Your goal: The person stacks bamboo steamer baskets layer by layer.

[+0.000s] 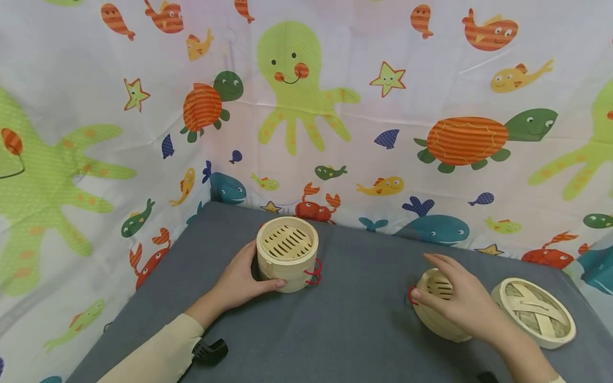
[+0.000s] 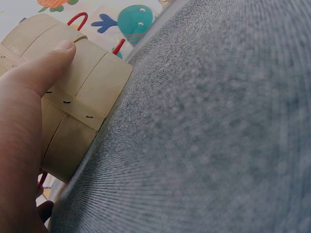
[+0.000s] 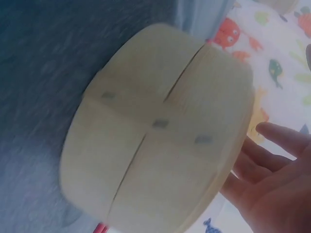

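Note:
My left hand (image 1: pixel 244 279) grips a round bamboo steamer stack (image 1: pixel 287 274) standing on the grey cloth, thumb across its front and fingers behind. It has a slatted top and red loops on its right side; in the left wrist view the thumb lies on the stack's pale wall (image 2: pixel 87 68). Over at the right, a second bamboo steamer basket (image 1: pixel 438 322) stands partly hidden under my right hand (image 1: pixel 462 298). The fingers there are spread, reaching past the slatted top, with the thumb above the rim near a red loop. That basket (image 3: pixel 155 131) looks blurred in the right wrist view.
A round bamboo lid (image 1: pixel 536 314) with crossed strips lies right of the second basket. Grey cloth (image 1: pixel 354 314) covers the table between the hands. Behind and to the left hangs a white curtain (image 1: pixel 345 58) printed with sea animals.

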Action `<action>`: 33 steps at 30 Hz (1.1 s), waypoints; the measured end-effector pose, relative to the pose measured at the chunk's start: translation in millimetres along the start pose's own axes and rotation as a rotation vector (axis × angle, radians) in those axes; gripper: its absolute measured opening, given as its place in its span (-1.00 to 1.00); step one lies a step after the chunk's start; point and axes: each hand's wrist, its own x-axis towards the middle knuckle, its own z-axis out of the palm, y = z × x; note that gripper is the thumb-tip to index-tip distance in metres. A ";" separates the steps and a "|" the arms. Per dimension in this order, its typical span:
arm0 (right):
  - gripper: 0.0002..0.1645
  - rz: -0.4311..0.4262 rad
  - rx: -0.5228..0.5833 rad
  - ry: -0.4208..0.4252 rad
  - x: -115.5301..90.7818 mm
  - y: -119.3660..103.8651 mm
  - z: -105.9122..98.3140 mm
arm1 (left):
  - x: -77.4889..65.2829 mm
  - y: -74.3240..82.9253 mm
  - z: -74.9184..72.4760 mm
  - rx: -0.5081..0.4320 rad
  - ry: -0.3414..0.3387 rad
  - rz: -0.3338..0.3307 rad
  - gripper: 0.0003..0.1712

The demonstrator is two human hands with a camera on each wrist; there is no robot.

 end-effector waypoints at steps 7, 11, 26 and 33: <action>0.07 0.018 -0.002 0.007 -7.6 20.4 -4.9 | 0.0 -2.2 0.8 0.000 -0.002 0.014 0.37; 0.04 0.004 -0.015 0.028 -10.8 29.8 -7.3 | -0.2 -0.3 -0.8 -0.002 -0.001 0.024 0.37; 0.12 -0.015 0.069 -0.066 -20.7 65.9 -14.4 | 0.1 6.0 -3.5 -0.004 -0.002 0.017 0.34; 0.15 -0.018 0.160 -0.137 -22.7 79.6 -16.5 | -0.2 5.9 -3.7 0.006 -0.003 0.011 0.35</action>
